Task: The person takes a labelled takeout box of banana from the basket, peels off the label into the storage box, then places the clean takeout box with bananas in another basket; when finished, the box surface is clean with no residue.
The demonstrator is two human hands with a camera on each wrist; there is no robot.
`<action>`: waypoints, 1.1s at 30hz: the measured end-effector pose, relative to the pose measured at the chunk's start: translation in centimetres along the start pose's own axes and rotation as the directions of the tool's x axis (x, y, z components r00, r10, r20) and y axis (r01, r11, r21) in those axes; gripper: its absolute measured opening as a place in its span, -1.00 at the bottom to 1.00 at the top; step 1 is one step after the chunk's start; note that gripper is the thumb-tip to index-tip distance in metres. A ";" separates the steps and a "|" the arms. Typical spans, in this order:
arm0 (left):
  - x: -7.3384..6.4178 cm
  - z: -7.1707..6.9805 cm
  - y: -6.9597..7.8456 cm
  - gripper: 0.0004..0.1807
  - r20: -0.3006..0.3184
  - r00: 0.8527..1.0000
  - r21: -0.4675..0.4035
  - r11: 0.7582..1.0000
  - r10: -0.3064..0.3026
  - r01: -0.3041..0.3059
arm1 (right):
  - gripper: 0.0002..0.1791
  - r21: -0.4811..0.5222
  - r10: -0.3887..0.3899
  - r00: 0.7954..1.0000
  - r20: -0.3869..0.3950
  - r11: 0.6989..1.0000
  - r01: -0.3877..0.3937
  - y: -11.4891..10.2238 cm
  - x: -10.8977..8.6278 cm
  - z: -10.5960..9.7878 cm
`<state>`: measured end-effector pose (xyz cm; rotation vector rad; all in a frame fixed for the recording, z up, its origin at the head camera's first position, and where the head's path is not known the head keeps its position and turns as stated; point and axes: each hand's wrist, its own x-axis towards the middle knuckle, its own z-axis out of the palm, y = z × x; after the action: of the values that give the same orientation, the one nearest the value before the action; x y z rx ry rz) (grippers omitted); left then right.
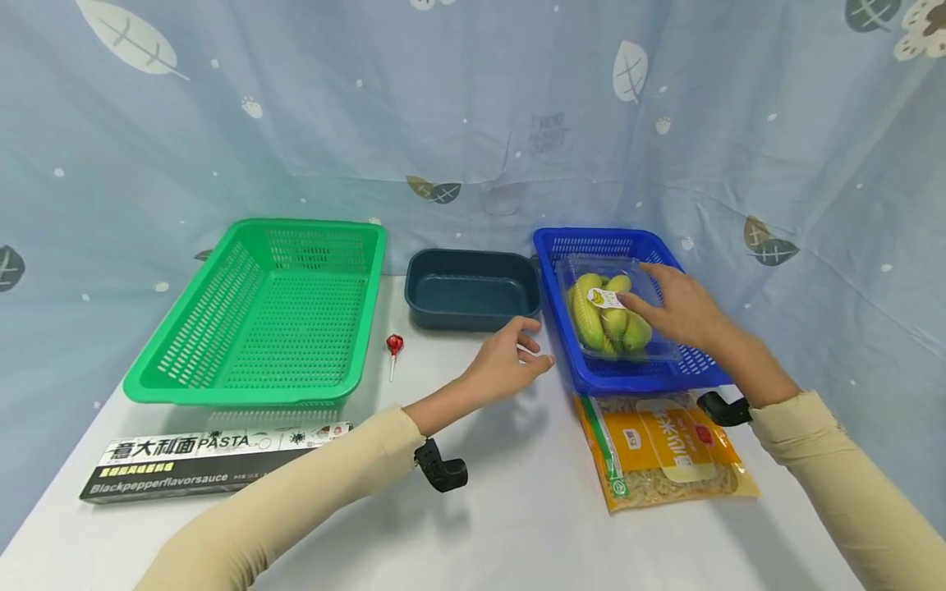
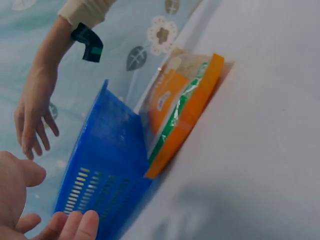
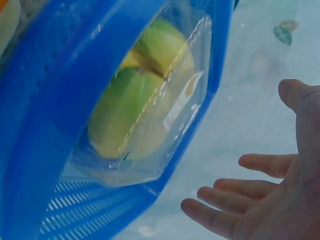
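Note:
A clear plastic box of bananas (image 1: pixel 602 320), mostly green-yellow with a small white label, sits in the blue basket (image 1: pixel 584 382). Over the box's right side in the head view is my right hand (image 1: pixel 687 308), its fingers spread. The right wrist view shows that hand apart from the box (image 3: pixel 175 150), with nothing in its grasp. My left hand (image 1: pixel 506 361) hovers left of the blue basket, in front of the dark teal tub (image 1: pixel 473 320). Its fingers are loosely bent and hold nothing; in the left wrist view they overlap the basket's slotted wall (image 2: pixel 115 145).
A green basket (image 1: pixel 303 328) stands at the left, with a red lollipop (image 1: pixel 395 345) beside it. The black and white pasta box (image 1: pixel 199 464) lies before it. An orange packet of dried food (image 1: pixel 665 447) lies against the blue basket's front. Patterned blue cloth (image 1: pixel 473 123) hangs behind.

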<state>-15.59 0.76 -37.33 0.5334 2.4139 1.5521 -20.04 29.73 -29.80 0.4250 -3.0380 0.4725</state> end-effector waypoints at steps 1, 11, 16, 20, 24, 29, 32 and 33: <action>0.1 0.2 0.1 -0.38 -0.001 1.000 -0.008 1.000 -0.006 0.006 | -0.08 -0.001 0.003 1.000 0.002 1.000 -0.003 0.2 0.3 0.0; 0.7 2.6 0.6 -0.26 -0.009 0.994 -0.232 0.967 -0.111 0.106 | 0.00 0.024 0.103 0.991 0.080 0.994 -0.105 1.9 3.2 -0.4; 1.1 3.6 1.0 -0.27 -0.026 0.994 -0.253 0.962 -0.110 0.100 | 0.03 0.017 0.146 0.980 0.136 0.989 -0.149 2.6 4.3 -0.4; 1.4 4.1 1.3 -0.28 -0.045 0.990 -0.284 0.952 -0.135 0.117 | 0.05 0.034 0.178 0.974 0.137 0.982 -0.185 3.4 5.0 -0.2; 2.0 4.6 1.2 -0.29 -0.065 0.976 -0.403 0.900 -0.210 0.167 | 0.07 0.048 0.207 0.969 0.135 0.975 -0.215 4.2 5.8 -0.1; 2.4 5.0 0.7 -0.30 -0.075 0.965 -0.464 0.866 -0.250 0.188 | 0.05 0.051 0.231 0.963 0.142 0.970 -0.240 5.0 6.5 0.2; 2.6 5.3 0.7 -0.33 -0.076 0.968 -0.483 0.858 -0.239 0.174 | 0.01 0.050 0.235 0.961 0.144 0.968 -0.244 5.6 6.7 0.2; 2.6 5.5 0.8 -0.33 -0.073 0.969 -0.503 0.848 -0.236 0.169 | 0.00 0.051 0.237 0.960 0.147 0.968 -0.246 5.7 6.8 0.1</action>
<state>-15.81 6.67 -38.86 0.0690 1.9482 2.0540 -28.12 33.15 -31.08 0.0899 -3.2344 0.5837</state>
